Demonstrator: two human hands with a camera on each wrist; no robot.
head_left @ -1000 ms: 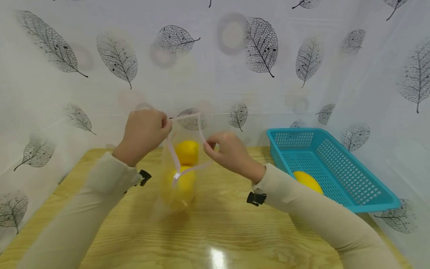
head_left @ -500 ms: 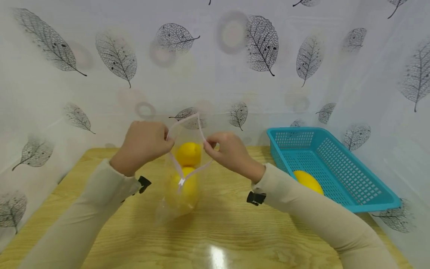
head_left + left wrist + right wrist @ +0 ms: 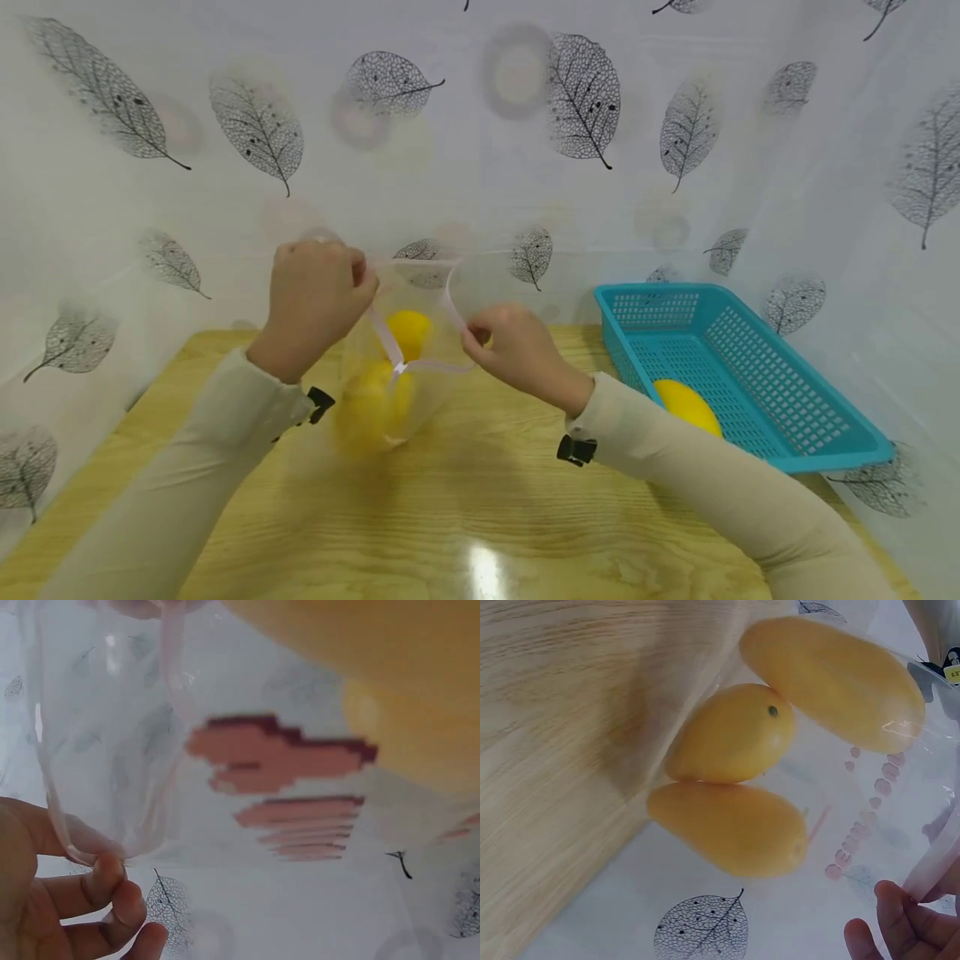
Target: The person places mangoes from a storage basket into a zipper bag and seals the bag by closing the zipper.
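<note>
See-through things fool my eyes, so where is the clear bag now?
In the head view, the clear bag is left of centre, its rim held by the left hand and right hand, the blue basket farther right.

White patterned sheeting [image 3: 472,196] closes off the far, left and right sides — skeleton leaves [image 3: 585,100] in black, faint blurred rings [image 3: 492,75] among them. Before me spreads a yellowish wood-grain tabletop [image 3: 540,525], white glare [image 3: 486,573] shining on its near part.

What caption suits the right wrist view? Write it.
Three yellow fruits inside a clear printed bag, fingers pinching its rim.
</note>
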